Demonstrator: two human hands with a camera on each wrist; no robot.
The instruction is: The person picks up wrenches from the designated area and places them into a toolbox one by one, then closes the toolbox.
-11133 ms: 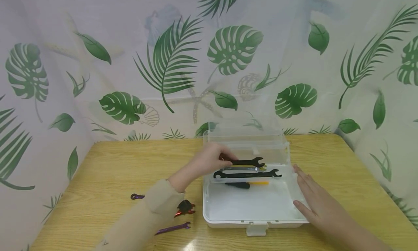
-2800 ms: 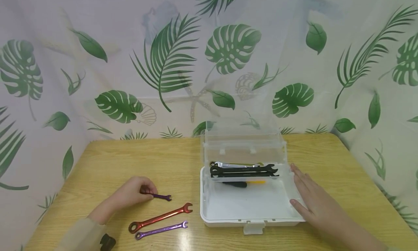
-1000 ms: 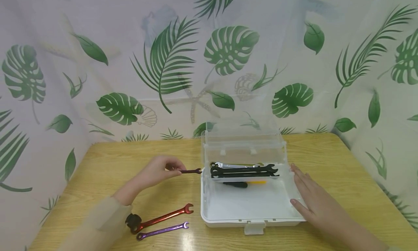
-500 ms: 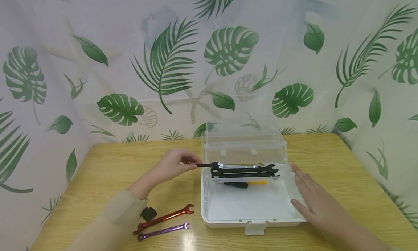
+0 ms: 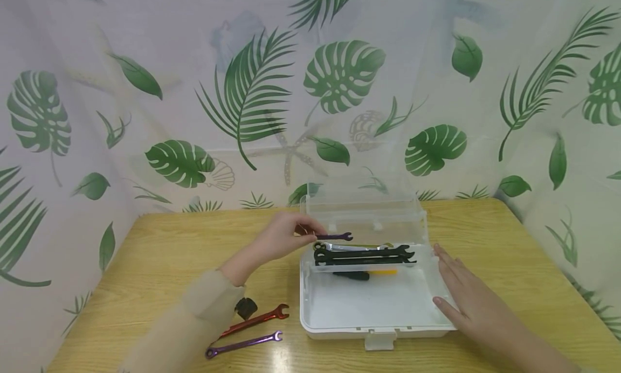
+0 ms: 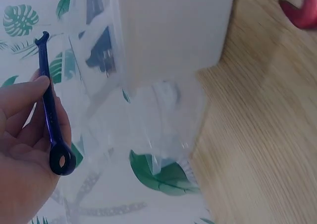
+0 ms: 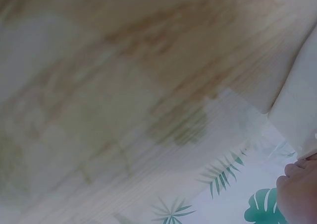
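Observation:
My left hand [image 5: 286, 237] pinches a small purple wrench [image 5: 333, 236] and holds it level over the back left corner of the open white tool box [image 5: 339, 322]. In the left wrist view the same purple wrench [image 6: 51, 115] lies across my fingers [image 6: 22, 130]. A clear inner tray [image 5: 317, 267] in the box holds two black wrenches [image 5: 364, 254] and a silver one [image 5: 349, 246]. Under the tray lies a black and yellow tool [image 5: 366, 275]. My right hand [image 5: 463, 297] rests flat against the box's right side, fingers straight.
A red wrench [image 5: 257, 319] and a longer purple wrench [image 5: 242, 344] lie on the wooden table [image 5: 160, 254] left of the box. The clear lid [image 5: 364, 206] stands open at the back. A leaf-print curtain [image 5: 242, 92] walls the table.
My left hand picked the small purple wrench off the table at the left and carried it right and up to the box. The right hand stayed still.

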